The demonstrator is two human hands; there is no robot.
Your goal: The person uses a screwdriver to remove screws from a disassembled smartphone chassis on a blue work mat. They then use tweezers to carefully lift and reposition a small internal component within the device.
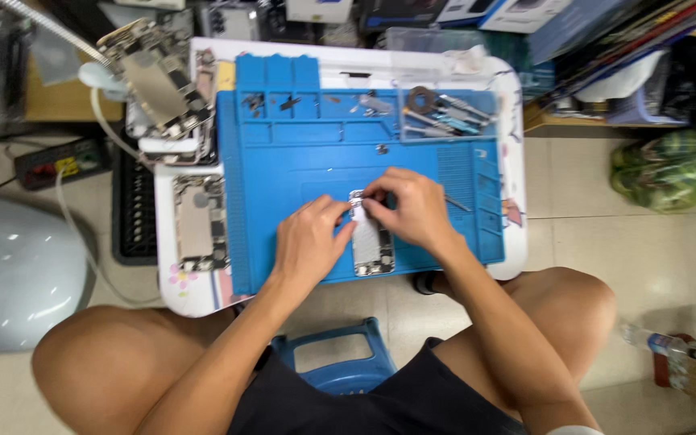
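An opened phone housing (373,248) lies on a blue repair mat (300,173) on a small white table (177,300). My left hand (309,242) rests on the mat at the housing's left side, fingers pinched against its upper edge. My right hand (412,208) is over the top of the housing, fingers closed on a thin metal tool (455,202) whose end sticks out to the right. The top of the housing is hidden under my fingers.
Another stripped phone housing (196,224) lies at the table's left edge, and more phone parts (159,80) are stacked behind it. Tweezers and tools (445,113) fill the mat's back-right tray. A blue stool (333,361), a power strip (58,161) and a bottle (670,346) are on the floor.
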